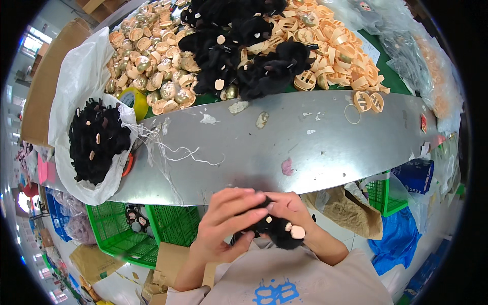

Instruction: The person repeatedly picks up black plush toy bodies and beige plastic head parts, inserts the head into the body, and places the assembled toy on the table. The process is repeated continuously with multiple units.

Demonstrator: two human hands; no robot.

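Observation:
Close to my chest, at the table's near edge, I hold a black plush piece [284, 235] with small beige patches and a rounded pale part at its right end. My left hand [223, 223] wraps it from the left, its fingers laid across the top and the thumb below. From the right, my right hand [290, 207] grips the upper part, thumb pressed against the black pile. The palms hide part of the plush, so its whole shape cannot be made out.
Beige plastic shells [152, 56], black plush pieces [274, 68] and beige slotted parts [330, 46] pile at the back of the metal table [244, 152]. A white bag [76, 66] of black pieces stands left, near yellow tape [136, 101]. Green crates [119, 234] sit below.

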